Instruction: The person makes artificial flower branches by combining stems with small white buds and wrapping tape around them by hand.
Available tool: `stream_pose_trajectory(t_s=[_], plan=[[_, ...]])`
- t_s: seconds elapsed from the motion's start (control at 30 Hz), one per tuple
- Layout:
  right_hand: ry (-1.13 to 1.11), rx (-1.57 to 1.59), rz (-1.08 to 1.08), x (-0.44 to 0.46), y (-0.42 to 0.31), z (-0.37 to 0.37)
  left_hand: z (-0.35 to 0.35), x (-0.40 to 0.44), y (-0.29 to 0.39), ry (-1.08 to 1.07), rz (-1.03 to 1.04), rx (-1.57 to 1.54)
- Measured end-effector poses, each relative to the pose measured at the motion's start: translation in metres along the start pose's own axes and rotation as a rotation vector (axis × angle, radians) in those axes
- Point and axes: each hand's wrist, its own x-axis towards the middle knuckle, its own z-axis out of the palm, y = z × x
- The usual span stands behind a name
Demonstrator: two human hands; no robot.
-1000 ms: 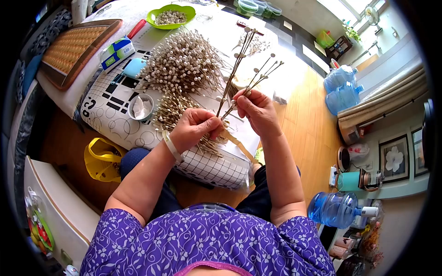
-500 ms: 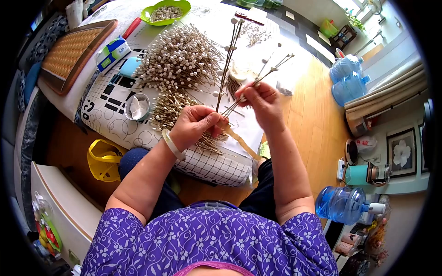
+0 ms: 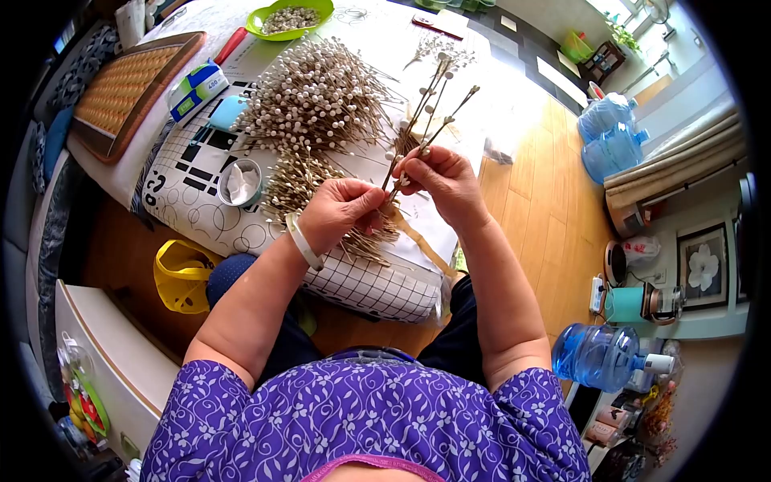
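Note:
Thin brown stems with pale round buds (image 3: 418, 116) rise between my two hands. My left hand (image 3: 344, 210) pinches their lower ends, next to a strip of tan tape (image 3: 422, 243) that hangs toward the table edge. Closed around the stems a little higher is my right hand (image 3: 440, 178), its thumb and fingertips together. Beyond my left hand lies a large pile of white-budded stems (image 3: 321, 96), with a second pile of smaller-budded stems (image 3: 301, 181) nearer me. A small cup with white contents (image 3: 240, 183) stands left of the piles.
A green bowl of buds (image 3: 289, 19), a blue-green packet (image 3: 197, 90) and a light blue case (image 3: 228, 112) are on the table (image 3: 369, 293). A yellow bag (image 3: 181, 275) is beside my left knee. Blue water bottles (image 3: 596, 357) stand to the right.
My right hand has moved in toward my left, and the stems that were spread apart now stand closer together. My left hand keeps its pinch near the same place.

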Motion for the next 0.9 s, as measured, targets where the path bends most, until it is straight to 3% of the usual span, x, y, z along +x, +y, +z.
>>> stream_pose_trajectory(t_s=[0.9], plan=[[0.222, -0.186, -0.030, -0.001, 0.014, 0.016, 0.008, -0.006, 0.010, -0.016, 0.012, 0.127]])
